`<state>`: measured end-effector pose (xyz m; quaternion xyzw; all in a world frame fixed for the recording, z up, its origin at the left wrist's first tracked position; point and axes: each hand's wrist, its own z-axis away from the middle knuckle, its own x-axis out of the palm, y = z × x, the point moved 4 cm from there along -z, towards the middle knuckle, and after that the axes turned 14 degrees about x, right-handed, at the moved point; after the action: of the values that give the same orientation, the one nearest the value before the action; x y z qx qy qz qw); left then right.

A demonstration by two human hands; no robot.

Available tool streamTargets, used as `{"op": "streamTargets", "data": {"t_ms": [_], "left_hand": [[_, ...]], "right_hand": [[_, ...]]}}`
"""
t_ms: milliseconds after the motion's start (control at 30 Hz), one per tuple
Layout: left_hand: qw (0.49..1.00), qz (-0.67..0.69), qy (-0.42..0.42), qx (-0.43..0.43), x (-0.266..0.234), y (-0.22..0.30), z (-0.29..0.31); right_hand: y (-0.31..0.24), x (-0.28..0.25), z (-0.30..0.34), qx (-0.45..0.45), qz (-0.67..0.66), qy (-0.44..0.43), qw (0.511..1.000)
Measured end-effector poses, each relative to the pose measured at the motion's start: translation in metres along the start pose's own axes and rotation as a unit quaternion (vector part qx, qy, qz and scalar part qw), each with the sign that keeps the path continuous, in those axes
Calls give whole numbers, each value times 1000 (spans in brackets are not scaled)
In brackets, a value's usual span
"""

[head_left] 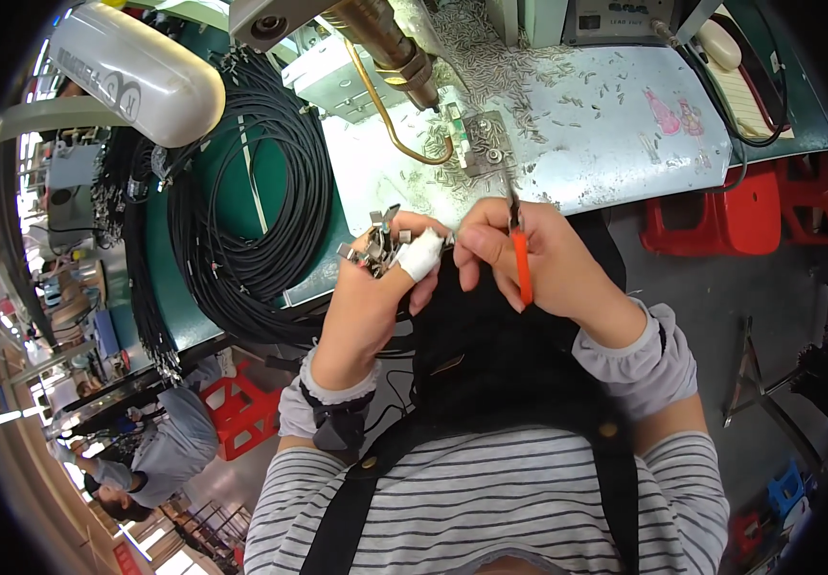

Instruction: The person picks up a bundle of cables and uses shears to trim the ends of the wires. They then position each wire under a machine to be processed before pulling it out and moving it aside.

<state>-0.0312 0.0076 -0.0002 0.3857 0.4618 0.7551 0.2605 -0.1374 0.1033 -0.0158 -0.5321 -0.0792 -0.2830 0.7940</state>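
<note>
My left hand (368,302) is curled around several small shiny metal clips (375,251), lying against its palm and fingers. White tape (420,255) wraps its thumb. Close beside it, my right hand (559,257) has an orange-handled hand tool (521,266) tucked between its fingers, dark metal tip pointing away from me; its exact kind is unclear. The right thumb and forefinger pinch together near the left fingertips, where a tiny metal piece seems to sit. Both hands are in front of the bench edge, below a metal fixture block (483,144).
A press head (404,62) with a bent copper-coloured tube (385,120) hangs over the fixture. Loose metal pins (500,72) cover much of the white work plate (624,144). Coiled black cables (193,240) lie left, under a white lamp (136,77). Red stools (720,216) stand right.
</note>
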Motion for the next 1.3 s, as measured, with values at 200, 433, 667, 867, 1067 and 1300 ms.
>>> {"op": "streamTargets", "data": {"t_ms": [200, 433, 667, 867, 1067, 1300], "left_hand": [[915, -317, -85, 235, 1, 14, 5], [999, -21, 4, -40, -6, -4, 8], [990, -59, 70, 106, -3, 0, 10], [956, -175, 79, 220, 3, 4, 8], [859, -387, 4, 334, 10, 11, 16], [966, -153, 68, 196, 7, 2, 9]], "right_hand": [[1, -2, 3, 150, -21, -106, 983], [-8, 2, 15, -392, 411, 178, 804], [-6, 14, 30, -500, 543, 293, 607], [2, 5, 15, -289, 202, 172, 920], [-3, 14, 24, -340, 349, 226, 844], [5, 7, 11, -92, -26, 79, 992]]}}
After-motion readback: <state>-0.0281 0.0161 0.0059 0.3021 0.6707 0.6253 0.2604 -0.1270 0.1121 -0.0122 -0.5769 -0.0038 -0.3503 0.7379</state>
